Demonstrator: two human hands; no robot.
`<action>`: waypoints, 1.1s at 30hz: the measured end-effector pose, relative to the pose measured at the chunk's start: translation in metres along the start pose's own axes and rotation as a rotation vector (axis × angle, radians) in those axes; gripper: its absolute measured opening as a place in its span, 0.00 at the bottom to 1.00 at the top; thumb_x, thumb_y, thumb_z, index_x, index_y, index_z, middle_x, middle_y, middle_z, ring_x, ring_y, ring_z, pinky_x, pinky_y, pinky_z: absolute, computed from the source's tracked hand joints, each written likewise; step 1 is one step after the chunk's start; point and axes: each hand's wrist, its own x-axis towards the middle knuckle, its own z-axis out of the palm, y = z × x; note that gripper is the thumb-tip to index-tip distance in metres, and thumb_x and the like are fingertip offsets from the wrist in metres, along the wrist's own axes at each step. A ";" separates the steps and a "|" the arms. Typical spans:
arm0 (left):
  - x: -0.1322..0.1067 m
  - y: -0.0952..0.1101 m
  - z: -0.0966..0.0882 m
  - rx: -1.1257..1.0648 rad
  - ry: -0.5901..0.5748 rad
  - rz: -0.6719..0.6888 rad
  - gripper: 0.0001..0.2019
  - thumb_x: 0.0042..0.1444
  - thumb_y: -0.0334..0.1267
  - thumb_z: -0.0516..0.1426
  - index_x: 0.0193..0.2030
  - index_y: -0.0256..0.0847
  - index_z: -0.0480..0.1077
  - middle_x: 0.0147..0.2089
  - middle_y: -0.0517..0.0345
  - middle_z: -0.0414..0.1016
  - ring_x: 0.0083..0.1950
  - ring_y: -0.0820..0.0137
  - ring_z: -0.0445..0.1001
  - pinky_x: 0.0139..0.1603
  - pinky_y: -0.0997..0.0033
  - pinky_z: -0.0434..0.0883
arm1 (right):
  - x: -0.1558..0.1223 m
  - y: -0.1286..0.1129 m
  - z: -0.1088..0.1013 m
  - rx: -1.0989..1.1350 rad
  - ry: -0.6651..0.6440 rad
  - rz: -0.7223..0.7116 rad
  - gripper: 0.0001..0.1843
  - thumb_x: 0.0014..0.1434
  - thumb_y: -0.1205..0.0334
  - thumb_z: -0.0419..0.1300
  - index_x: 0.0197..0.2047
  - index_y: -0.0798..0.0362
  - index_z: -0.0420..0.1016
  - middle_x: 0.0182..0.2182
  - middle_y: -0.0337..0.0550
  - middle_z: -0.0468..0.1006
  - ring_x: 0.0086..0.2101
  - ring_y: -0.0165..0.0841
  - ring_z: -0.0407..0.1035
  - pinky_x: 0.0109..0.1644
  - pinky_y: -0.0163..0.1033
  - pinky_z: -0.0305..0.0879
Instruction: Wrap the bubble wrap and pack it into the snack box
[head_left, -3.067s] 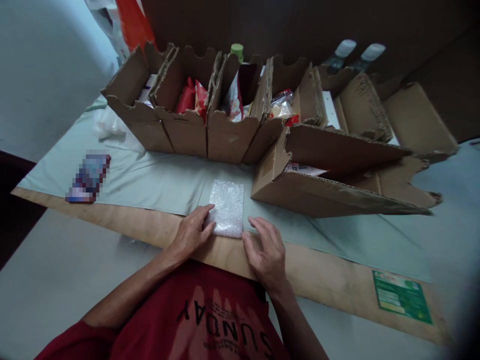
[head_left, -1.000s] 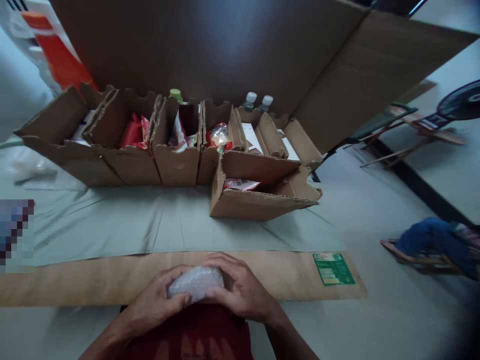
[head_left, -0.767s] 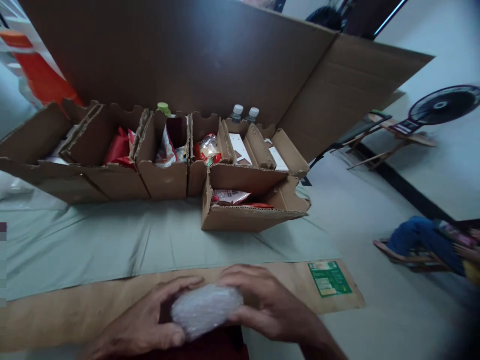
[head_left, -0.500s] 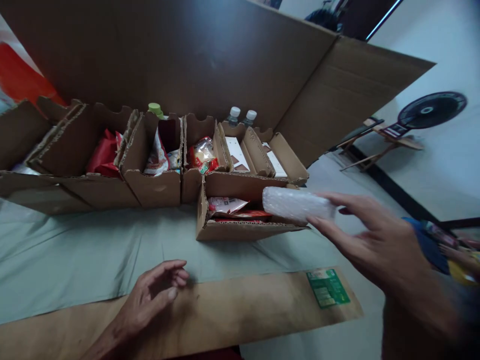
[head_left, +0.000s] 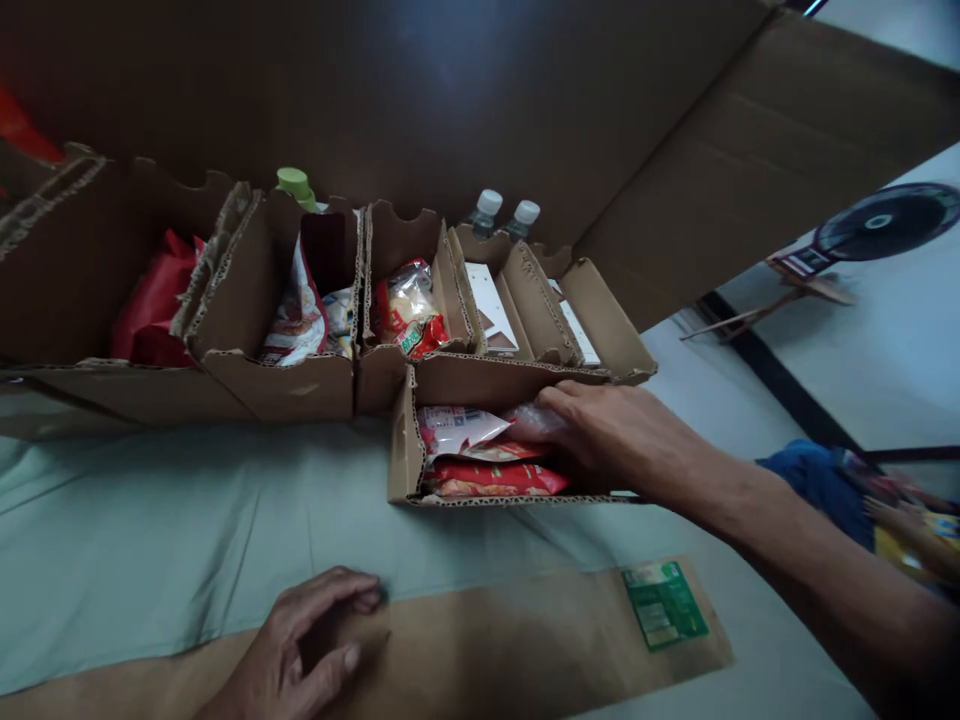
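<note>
My right hand [head_left: 611, 430] reaches down into the right part of the front cardboard box [head_left: 403, 455]. Its fingers are around a bubble-wrapped package [head_left: 534, 422], which is mostly hidden behind the hand. Beside the package lie a white and red packet [head_left: 461, 428] and a red snack packet [head_left: 491, 478]. My left hand [head_left: 300, 635] is over the brown cardboard strip [head_left: 510, 640] near the front edge. Its fingers are loosely bent with the thumb apart, and it holds nothing.
Behind stands a row of cardboard bins with a red bag [head_left: 157, 300], a red snack bag [head_left: 412, 310] and white boxes [head_left: 487, 305]. White-capped bottles [head_left: 487, 205] show behind them, below a tall cardboard panel [head_left: 375, 90]. A fan [head_left: 877, 220] and a person [head_left: 817, 490] are at right.
My right hand has moved left and down, bringing the bubble-wrapped package inside the front box. My left hand stays low and empty. The view has shifted slightly.
</note>
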 end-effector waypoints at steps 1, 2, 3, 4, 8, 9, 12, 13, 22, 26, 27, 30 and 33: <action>-0.001 -0.002 0.000 0.007 0.003 -0.006 0.18 0.60 0.43 0.60 0.57 0.51 0.75 0.47 0.53 0.85 0.48 0.60 0.84 0.47 0.65 0.81 | 0.003 -0.001 0.003 0.014 -0.023 0.005 0.12 0.67 0.58 0.54 0.38 0.53 0.76 0.32 0.48 0.82 0.29 0.37 0.75 0.28 0.39 0.55; -0.002 -0.003 0.001 0.015 0.006 -0.019 0.18 0.60 0.44 0.60 0.57 0.51 0.76 0.47 0.53 0.85 0.48 0.59 0.84 0.47 0.64 0.81 | 0.007 -0.002 0.006 0.033 -0.042 0.003 0.13 0.68 0.57 0.54 0.36 0.52 0.76 0.30 0.47 0.82 0.27 0.36 0.74 0.27 0.38 0.55; -0.003 -0.006 0.001 0.025 0.004 -0.041 0.18 0.60 0.45 0.60 0.57 0.52 0.76 0.47 0.52 0.85 0.48 0.59 0.84 0.48 0.63 0.81 | 0.010 -0.002 0.009 0.055 -0.055 -0.007 0.14 0.68 0.57 0.53 0.35 0.51 0.77 0.28 0.46 0.81 0.26 0.35 0.73 0.27 0.38 0.54; -0.005 -0.008 0.001 0.037 -0.003 -0.069 0.18 0.60 0.46 0.60 0.57 0.53 0.77 0.48 0.52 0.85 0.49 0.58 0.84 0.49 0.61 0.81 | 0.014 -0.003 0.012 0.080 -0.064 -0.023 0.14 0.67 0.58 0.54 0.34 0.51 0.77 0.27 0.45 0.81 0.26 0.34 0.73 0.27 0.38 0.55; -0.011 -0.013 0.003 0.064 -0.005 -0.138 0.19 0.60 0.49 0.60 0.57 0.55 0.77 0.50 0.51 0.84 0.52 0.55 0.83 0.53 0.58 0.81 | 0.027 -0.005 0.019 0.164 -0.082 -0.102 0.10 0.63 0.62 0.58 0.32 0.49 0.80 0.27 0.44 0.82 0.27 0.35 0.75 0.29 0.37 0.59; -0.012 -0.013 0.003 0.063 -0.009 -0.135 0.19 0.60 0.49 0.60 0.58 0.55 0.77 0.50 0.51 0.84 0.52 0.55 0.83 0.53 0.58 0.81 | 0.028 -0.005 0.019 0.161 -0.097 -0.106 0.10 0.63 0.62 0.59 0.33 0.49 0.80 0.28 0.44 0.83 0.27 0.35 0.75 0.29 0.37 0.59; -0.013 -0.012 0.005 0.088 -0.004 -0.110 0.19 0.59 0.48 0.61 0.57 0.55 0.78 0.50 0.51 0.84 0.51 0.55 0.83 0.52 0.57 0.81 | 0.026 0.000 0.017 0.150 -0.141 -0.109 0.11 0.64 0.62 0.57 0.41 0.48 0.83 0.32 0.45 0.85 0.30 0.37 0.77 0.30 0.38 0.62; -0.013 -0.011 0.005 0.108 0.014 -0.097 0.19 0.59 0.48 0.62 0.57 0.55 0.78 0.50 0.51 0.84 0.51 0.55 0.83 0.52 0.57 0.81 | 0.021 0.004 0.014 0.170 -0.121 -0.111 0.12 0.64 0.61 0.58 0.46 0.48 0.83 0.35 0.45 0.86 0.32 0.38 0.78 0.31 0.38 0.63; 0.000 0.030 0.000 0.214 0.281 -0.061 0.30 0.63 0.43 0.60 0.71 0.59 0.63 0.73 0.53 0.65 0.71 0.49 0.67 0.70 0.45 0.68 | -0.133 0.011 0.020 0.469 0.700 0.422 0.17 0.65 0.50 0.60 0.50 0.49 0.82 0.41 0.47 0.86 0.31 0.34 0.77 0.26 0.35 0.67; 0.048 0.043 0.007 0.146 0.278 -0.050 0.46 0.60 0.49 0.63 0.79 0.54 0.42 0.81 0.46 0.42 0.79 0.43 0.48 0.76 0.32 0.50 | -0.121 -0.016 0.086 0.828 0.637 0.488 0.29 0.58 0.46 0.65 0.58 0.54 0.77 0.48 0.54 0.84 0.35 0.39 0.78 0.33 0.40 0.75; 0.064 0.043 0.011 0.120 0.269 -0.025 0.50 0.58 0.51 0.64 0.79 0.52 0.40 0.82 0.45 0.38 0.80 0.43 0.43 0.76 0.32 0.47 | -0.107 -0.022 0.100 0.921 0.611 0.473 0.31 0.56 0.44 0.65 0.57 0.56 0.77 0.49 0.55 0.84 0.38 0.41 0.79 0.39 0.44 0.77; 0.101 0.040 0.025 0.037 0.226 -0.001 0.55 0.54 0.55 0.66 0.79 0.43 0.39 0.81 0.38 0.37 0.81 0.43 0.40 0.77 0.36 0.43 | -0.072 -0.040 0.124 1.155 0.581 0.430 0.29 0.53 0.40 0.64 0.46 0.57 0.82 0.45 0.56 0.85 0.45 0.49 0.79 0.51 0.53 0.76; 0.096 0.037 0.034 -0.034 0.221 0.007 0.55 0.53 0.57 0.66 0.78 0.40 0.40 0.80 0.36 0.42 0.80 0.43 0.42 0.78 0.38 0.44 | -0.072 -0.066 0.127 1.282 0.634 0.424 0.27 0.52 0.40 0.65 0.43 0.54 0.83 0.42 0.52 0.86 0.45 0.51 0.80 0.53 0.54 0.75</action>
